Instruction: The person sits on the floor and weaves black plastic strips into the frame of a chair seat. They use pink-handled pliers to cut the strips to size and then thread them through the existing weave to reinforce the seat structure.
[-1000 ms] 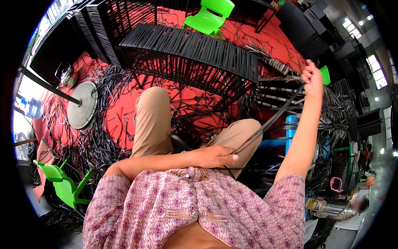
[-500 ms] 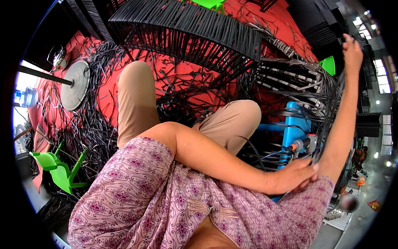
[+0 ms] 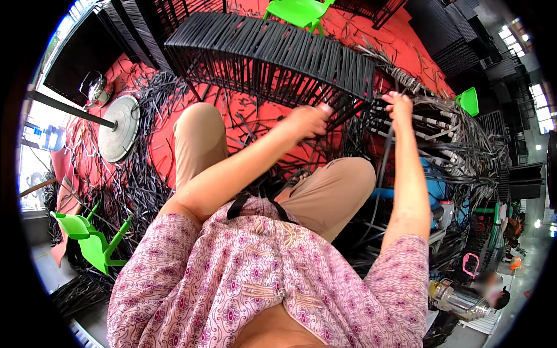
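Observation:
In front of me stands a bench-shaped frame [image 3: 270, 49] wound closely with flat black strips over its top and down its side. My left hand [image 3: 310, 123] is beside the lower edge of that wound side, its fingers curled; what they hold, if anything, is hidden. Off the frame's right end, my right hand [image 3: 399, 110] is raised with its fingers closed on a dark plastic strip [image 3: 385, 159]. This strip hangs down along the inside of my right forearm in a loose curve. A bundle of long strips [image 3: 458, 130], partly bound with pale bands, lies to the right.
Loose strip offcuts litter the red floor covering [image 3: 156, 145]. On the left are a round grey base with a pole [image 3: 119, 130], a kettle [image 3: 97, 90] and a green chair [image 3: 93, 243]. Another green chair [image 3: 299, 11] stands behind the frame. A blue object [image 3: 432, 180] sits right of my knee.
My left hand has gone from beside my right upper arm out to the frame. My right arm has come inward from far right to the frame's right end. The view has shifted slightly.

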Demonstrator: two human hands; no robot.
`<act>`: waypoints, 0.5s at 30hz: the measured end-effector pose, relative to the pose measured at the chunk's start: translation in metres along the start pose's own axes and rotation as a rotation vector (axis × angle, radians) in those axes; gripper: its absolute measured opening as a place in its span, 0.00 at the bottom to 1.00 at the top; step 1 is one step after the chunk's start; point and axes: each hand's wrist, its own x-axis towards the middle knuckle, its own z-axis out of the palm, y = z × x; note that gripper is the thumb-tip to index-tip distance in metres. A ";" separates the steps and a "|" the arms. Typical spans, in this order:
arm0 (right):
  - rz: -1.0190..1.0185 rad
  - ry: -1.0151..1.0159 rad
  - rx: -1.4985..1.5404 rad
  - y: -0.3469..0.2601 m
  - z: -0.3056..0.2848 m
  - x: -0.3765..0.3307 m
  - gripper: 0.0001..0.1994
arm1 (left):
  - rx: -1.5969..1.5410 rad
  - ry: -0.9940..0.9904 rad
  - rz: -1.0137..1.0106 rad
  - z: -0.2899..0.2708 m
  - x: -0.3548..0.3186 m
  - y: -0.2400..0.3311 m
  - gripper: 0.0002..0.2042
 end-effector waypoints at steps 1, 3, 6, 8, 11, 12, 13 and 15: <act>0.079 0.022 0.028 0.007 0.018 0.000 0.15 | -0.097 0.261 -0.094 -0.017 -0.003 0.015 0.24; 0.091 0.050 0.061 0.019 0.044 0.004 0.13 | -0.156 0.426 -0.038 -0.057 0.013 0.010 0.29; 0.043 0.153 0.068 0.040 0.057 0.018 0.14 | -0.311 0.526 -0.050 -0.086 0.038 0.006 0.32; 0.087 0.162 0.185 0.042 0.058 0.017 0.10 | -0.422 0.561 -0.064 -0.099 0.051 0.002 0.33; 0.193 0.051 0.213 0.040 0.052 0.006 0.09 | -0.529 0.566 -0.035 -0.110 0.063 -0.004 0.35; 0.183 0.028 0.215 0.044 0.052 0.004 0.08 | -0.551 0.574 -0.010 -0.112 0.066 -0.006 0.35; 0.174 0.005 0.217 0.045 0.053 0.000 0.07 | -0.572 0.581 0.015 -0.115 0.068 -0.008 0.35; 0.150 0.046 0.204 0.039 0.055 -0.024 0.06 | -0.603 0.560 -0.021 -0.114 0.068 -0.011 0.35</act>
